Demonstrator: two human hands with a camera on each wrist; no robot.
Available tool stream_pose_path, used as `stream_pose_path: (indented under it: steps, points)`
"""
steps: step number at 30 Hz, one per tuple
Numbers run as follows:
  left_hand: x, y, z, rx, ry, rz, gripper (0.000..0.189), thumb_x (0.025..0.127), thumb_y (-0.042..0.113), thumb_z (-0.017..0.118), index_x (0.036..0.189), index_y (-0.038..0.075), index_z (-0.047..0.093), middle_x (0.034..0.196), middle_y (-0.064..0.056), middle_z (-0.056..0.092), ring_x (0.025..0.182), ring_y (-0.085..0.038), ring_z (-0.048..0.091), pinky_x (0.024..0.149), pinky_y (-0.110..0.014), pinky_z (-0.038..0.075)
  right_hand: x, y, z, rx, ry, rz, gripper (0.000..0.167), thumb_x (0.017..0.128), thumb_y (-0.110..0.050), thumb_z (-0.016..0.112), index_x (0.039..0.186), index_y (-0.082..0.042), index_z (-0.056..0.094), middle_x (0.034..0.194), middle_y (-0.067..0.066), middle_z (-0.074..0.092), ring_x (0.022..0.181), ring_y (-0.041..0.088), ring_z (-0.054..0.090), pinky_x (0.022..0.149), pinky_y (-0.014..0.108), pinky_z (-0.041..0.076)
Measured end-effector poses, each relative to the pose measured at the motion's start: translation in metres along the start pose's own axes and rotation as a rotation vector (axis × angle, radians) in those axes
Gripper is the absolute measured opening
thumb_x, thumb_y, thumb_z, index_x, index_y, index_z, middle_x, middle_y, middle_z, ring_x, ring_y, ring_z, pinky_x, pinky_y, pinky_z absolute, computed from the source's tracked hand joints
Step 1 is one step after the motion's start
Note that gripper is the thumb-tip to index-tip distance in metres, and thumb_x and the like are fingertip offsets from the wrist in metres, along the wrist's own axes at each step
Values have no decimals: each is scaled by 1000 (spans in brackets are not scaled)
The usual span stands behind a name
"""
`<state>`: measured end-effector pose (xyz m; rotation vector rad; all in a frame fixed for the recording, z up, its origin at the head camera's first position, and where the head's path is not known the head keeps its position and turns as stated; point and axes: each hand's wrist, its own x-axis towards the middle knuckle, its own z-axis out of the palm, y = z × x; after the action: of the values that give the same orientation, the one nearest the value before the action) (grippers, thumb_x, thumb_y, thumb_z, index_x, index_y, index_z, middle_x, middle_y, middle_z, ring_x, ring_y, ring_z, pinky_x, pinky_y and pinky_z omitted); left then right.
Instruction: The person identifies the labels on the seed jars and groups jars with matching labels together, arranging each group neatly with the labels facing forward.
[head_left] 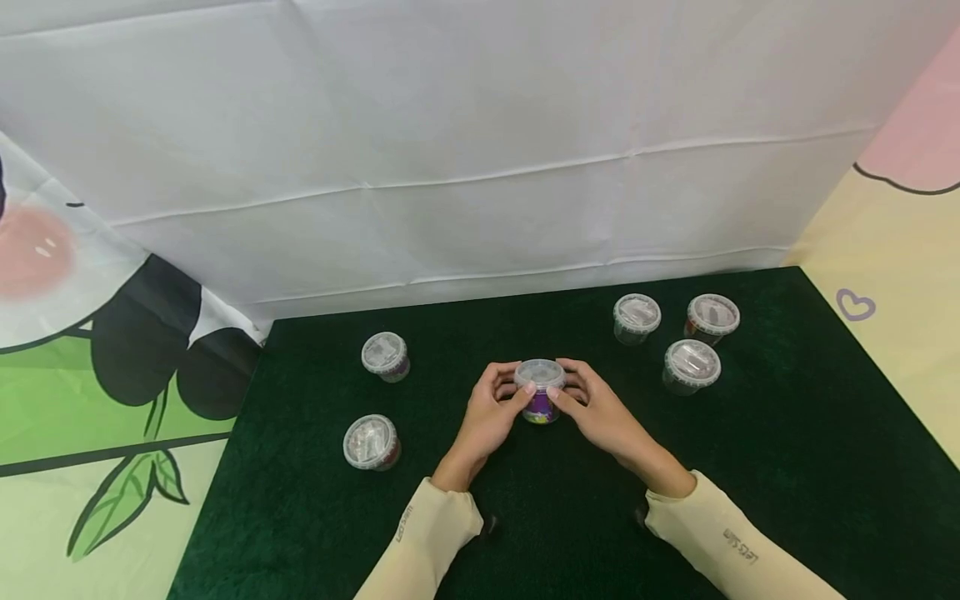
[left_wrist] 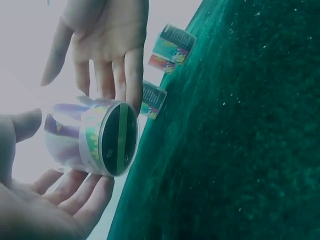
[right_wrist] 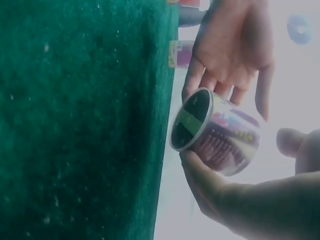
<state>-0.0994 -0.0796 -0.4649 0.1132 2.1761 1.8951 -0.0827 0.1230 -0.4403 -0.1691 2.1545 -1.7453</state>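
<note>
Purple tub's point(head_left: 539, 405) base point(left_wrist: 119, 140) shows only in wrist views.

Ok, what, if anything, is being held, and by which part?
A lidded, purple-labelled plastic tub, held by opposite sides of its wall between the left hand and right hand.

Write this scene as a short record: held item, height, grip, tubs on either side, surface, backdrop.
held item: clear round plastic tub with purple label and lid
height: raised; base visible
grip: left hand and right hand, on opposite sides
left side: two clear round lidded plastic tubs
right side: three similar tubs
surface: dark green cloth
backdrop: creased white cloth
</note>
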Motion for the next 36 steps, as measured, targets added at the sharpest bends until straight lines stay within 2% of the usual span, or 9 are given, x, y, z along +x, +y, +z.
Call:
stream_pose_path:
  steps: [5,10,16,20,23,25,29,36]
  points:
    - [-4,2,9,31,53,16,45,106,23,67,143,5,51,142,-14,58,126,-29,60,104,-46,54,1,2,5,-18,47,-3,57,112,-17,50,161,2,29,155,31,46,141,46,50,117,61,43]
    - [-7,3,10,50,49,16,47,105,26,68,143,5,49,143,-15,54,127,-30,58,104,-47,54,2,4,3,-9,30,-2,56,113,-20,48,161,2,29,154,31,47,141,46,50,117,60,43]
    - [-6,6,1,63,-12,-14,44,110,31,59,147,10,48,144,-13,55,128,-29,58,106,-49,50,2,3,-10,59,-47,-3,56,114,-21,46,162,0,27,154,31,46,144,46,48,118,58,42]
    - [-6,8,-5,55,-88,-33,50,112,33,55,155,10,45,150,-13,53,133,-31,56,111,-52,48,2,-1,-16,60,-106,-6,58,114,-25,47,163,-1,26,157,31,43,145,47,46,119,59,41]
    - [-7,9,-5,43,-135,-49,54,112,35,53,159,12,42,155,-12,51,136,-30,55,114,-53,46,2,-1,-17,59,-125,1,59,114,-27,47,163,-2,26,159,31,42,145,48,45,119,59,41]
    - [-8,8,-5,37,-141,-47,54,113,34,53,159,10,42,155,-12,52,136,-31,56,115,-53,47,1,1,-16,58,-123,11,59,114,-27,47,164,-2,26,159,30,42,146,47,45,119,59,41]
    - [-8,6,-2,30,-96,-26,52,112,30,54,157,6,44,151,-15,54,132,-31,58,112,-51,50,1,2,-13,64,-90,20,58,114,-26,47,163,-2,27,157,30,43,145,46,46,119,58,41]
    - [-9,9,5,22,40,-19,52,109,26,62,153,2,48,143,-16,57,127,-31,59,109,-50,51,-1,0,-5,51,-21,2,54,114,-22,47,161,0,30,156,30,44,143,44,49,118,55,44]
